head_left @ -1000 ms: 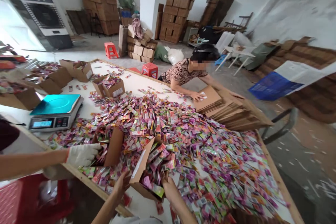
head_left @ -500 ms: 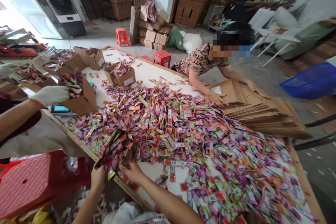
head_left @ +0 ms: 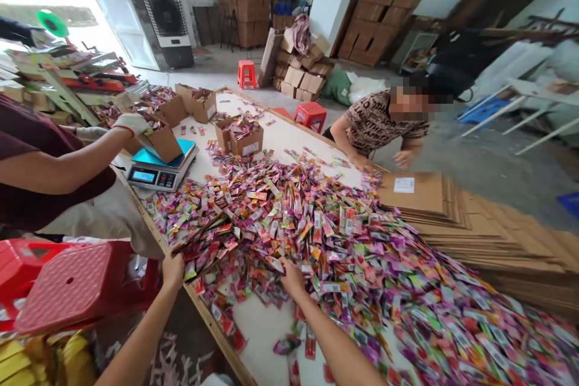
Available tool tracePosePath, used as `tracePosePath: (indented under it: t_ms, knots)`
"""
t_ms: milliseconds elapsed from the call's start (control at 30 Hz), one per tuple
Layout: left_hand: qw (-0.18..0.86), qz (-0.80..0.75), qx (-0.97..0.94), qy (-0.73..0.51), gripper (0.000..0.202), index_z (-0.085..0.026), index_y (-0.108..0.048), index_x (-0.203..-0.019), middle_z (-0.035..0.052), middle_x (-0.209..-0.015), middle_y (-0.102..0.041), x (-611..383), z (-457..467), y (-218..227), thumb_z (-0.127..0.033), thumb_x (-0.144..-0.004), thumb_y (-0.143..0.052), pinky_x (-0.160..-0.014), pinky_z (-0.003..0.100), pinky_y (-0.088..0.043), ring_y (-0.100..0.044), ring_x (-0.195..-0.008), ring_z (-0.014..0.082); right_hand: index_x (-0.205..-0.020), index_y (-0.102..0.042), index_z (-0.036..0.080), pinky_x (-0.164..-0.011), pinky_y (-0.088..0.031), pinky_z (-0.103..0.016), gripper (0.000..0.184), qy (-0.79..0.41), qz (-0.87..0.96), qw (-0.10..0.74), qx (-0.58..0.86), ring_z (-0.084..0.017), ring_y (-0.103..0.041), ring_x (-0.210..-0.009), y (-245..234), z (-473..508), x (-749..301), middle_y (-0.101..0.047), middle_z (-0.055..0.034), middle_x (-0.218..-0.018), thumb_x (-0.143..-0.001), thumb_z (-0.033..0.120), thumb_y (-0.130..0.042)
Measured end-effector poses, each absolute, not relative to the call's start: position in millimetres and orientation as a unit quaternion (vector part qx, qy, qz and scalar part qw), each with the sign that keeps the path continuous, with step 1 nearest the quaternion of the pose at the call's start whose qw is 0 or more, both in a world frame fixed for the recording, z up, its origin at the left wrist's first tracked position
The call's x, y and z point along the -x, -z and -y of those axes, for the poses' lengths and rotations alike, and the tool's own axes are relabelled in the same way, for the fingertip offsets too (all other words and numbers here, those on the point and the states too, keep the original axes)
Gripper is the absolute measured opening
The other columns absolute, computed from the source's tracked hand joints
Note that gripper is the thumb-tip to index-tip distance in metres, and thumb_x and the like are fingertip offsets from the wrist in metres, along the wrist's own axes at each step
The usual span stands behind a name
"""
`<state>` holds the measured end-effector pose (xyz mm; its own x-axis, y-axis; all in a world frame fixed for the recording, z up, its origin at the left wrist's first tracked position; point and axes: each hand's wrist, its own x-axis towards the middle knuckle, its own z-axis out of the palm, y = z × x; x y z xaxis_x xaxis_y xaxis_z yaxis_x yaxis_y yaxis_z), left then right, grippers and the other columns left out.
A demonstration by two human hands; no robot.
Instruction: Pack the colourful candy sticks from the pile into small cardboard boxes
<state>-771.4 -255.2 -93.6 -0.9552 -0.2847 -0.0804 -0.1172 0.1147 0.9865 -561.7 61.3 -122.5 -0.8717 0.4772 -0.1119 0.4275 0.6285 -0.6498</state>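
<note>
Small colourful sachets [head_left: 289, 193] lie in a broad heap over the white table. At the table's near left edge, my left hand [head_left: 174, 269] is closed on the rim of a brown cardboard box [head_left: 199, 234], which seems tilted among the sachets; most of it is hidden. Sachets lie right beside that hand's fingers. My right hand [head_left: 293, 277] reaches into the near side of the heap, its fingers touching sachets and partly hidden by them. A bare white patch of tabletop [head_left: 260, 329] shows between my forearms.
On the left, a co-worker's gloved hand [head_left: 133, 123] is at a sachet-filled box [head_left: 161, 143] on a scale [head_left: 163, 169]. Another filled box [head_left: 239, 137] stands beyond the heap. Across the table, a person [head_left: 384, 117] is beside flattened cartons [head_left: 425, 196]. A red stool [head_left: 67, 289] stands at left.
My right hand has moved right, away from the left hand and along the heap. The box at my left hand looks lower. The co-worker's box now rests on the scale. The view has shifted.
</note>
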Motion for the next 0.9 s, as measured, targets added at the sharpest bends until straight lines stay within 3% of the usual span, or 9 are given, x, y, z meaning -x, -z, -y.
tracePosePath:
  t_ms: [167,300,400,467,533,633,767,833,900]
  knots:
    - [0.015,0.723,-0.128,0.679,0.049,-0.016,-0.065,-0.095,0.0024,-0.082,-0.065,770.8,261.0,98.5,-0.045,-0.055,-0.071,-0.092,0.049,-0.048,-0.062,-0.082,0.0246,-0.107,-0.064,0.017,-0.071,-0.049,-0.025,0.042,-0.467,0.856,0.112,0.194,-0.017,-0.063,-0.077,53.5,-65.5,590.1,-0.07,0.0002,-0.088,-0.067,0.011,-0.053]
    - [0.019,0.715,-0.134,0.686,0.051,-0.013,-0.062,-0.097,0.0042,-0.081,-0.063,770.5,256.5,100.6,-0.046,-0.058,-0.067,-0.091,0.055,-0.048,-0.063,-0.081,0.0272,-0.113,-0.061,0.019,-0.068,-0.049,-0.025,0.041,-0.571,0.799,0.187,0.041,-0.016,-0.06,-0.075,-13.9,-18.8,645.0,-0.068,0.0004,-0.091,-0.073,0.014,-0.054]
    - [0.041,0.715,-0.116,0.688,0.06,-0.009,-0.059,-0.11,0.0102,-0.089,-0.066,765.9,256.3,89.3,-0.047,-0.063,-0.065,-0.09,0.059,-0.049,-0.065,-0.089,0.0326,-0.115,-0.061,0.018,-0.085,-0.049,-0.033,0.036,-0.423,0.885,0.188,-0.053,-0.019,-0.061,-0.093,-33.7,32.6,685.3,-0.067,-0.0058,-0.108,-0.081,0.011,-0.05]
    - [0.089,0.715,-0.101,0.686,0.07,-0.011,-0.051,-0.128,0.0168,-0.115,-0.064,755.8,257.9,75.3,-0.048,-0.071,-0.064,-0.102,0.057,-0.044,-0.061,-0.112,0.0351,-0.107,-0.067,0.017,-0.098,-0.044,-0.04,0.027,-0.232,0.962,0.11,-0.09,-0.023,-0.059,-0.105,-26.0,59.3,703.3,-0.068,-0.0099,-0.111,-0.086,0.011,-0.051]
    - [0.137,0.733,-0.032,0.666,0.07,-0.018,-0.043,-0.14,0.0158,-0.141,-0.052,741.8,257.1,61.6,-0.045,-0.078,-0.062,-0.115,0.05,-0.032,-0.046,-0.135,0.0313,-0.097,-0.07,0.015,-0.101,-0.043,-0.043,0.016,-0.124,0.985,0.029,-0.115,-0.026,-0.06,-0.105,-9.4,75.6,714.5,-0.07,-0.0128,-0.104,-0.086,0.015,-0.058]
    - [0.062,0.803,0.235,0.544,0.056,-0.026,-0.045,-0.143,0.0092,-0.152,-0.047,725.9,247.4,54.7,-0.035,-0.089,-0.054,-0.12,0.043,-0.026,-0.038,-0.143,0.0252,-0.097,-0.071,0.01,-0.097,-0.046,-0.043,0.02,-0.1,0.989,-0.012,-0.11,-0.029,-0.063,-0.103,8.4,82.5,721.5,-0.071,-0.0172,-0.102,-0.078,0.015,-0.067]
    - [-0.049,0.848,0.36,0.386,0.058,-0.02,-0.03,-0.153,0.0133,-0.155,-0.043,733.4,229.4,75.0,-0.034,-0.097,-0.035,-0.115,0.044,-0.035,-0.04,-0.142,0.023,-0.119,-0.064,0.009,-0.097,-0.048,-0.04,0.042,-0.092,0.991,-0.011,-0.096,-0.029,-0.061,-0.109,-5.2,61.4,703.4,-0.067,-0.0175,-0.114,-0.078,0.018,-0.069]
    - [-0.043,0.86,0.35,0.37,0.058,-0.016,-0.033,-0.151,0.0158,-0.153,-0.046,744.3,223.7,84.8,-0.036,-0.096,-0.034,-0.113,0.044,-0.038,-0.044,-0.14,0.0243,-0.131,-0.057,0.017,-0.102,-0.045,-0.04,0.048,-0.13,0.986,0.055,-0.087,-0.025,-0.057,-0.118,-14.8,41.4,674.7,-0.062,-0.0131,-0.125,-0.084,0.023,-0.064]
    - [-0.039,0.866,0.346,0.36,0.054,-0.013,-0.049,-0.141,0.0194,-0.138,-0.06,751.5,220.6,87.0,-0.036,-0.093,-0.039,-0.105,0.046,-0.045,-0.056,-0.128,0.0294,-0.134,-0.054,0.023,-0.108,-0.041,-0.042,0.047,-0.178,0.971,0.16,-0.017,-0.024,-0.053,-0.125,-10.6,22.1,634.1,-0.058,-0.0107,-0.133,-0.088,0.021,-0.057]
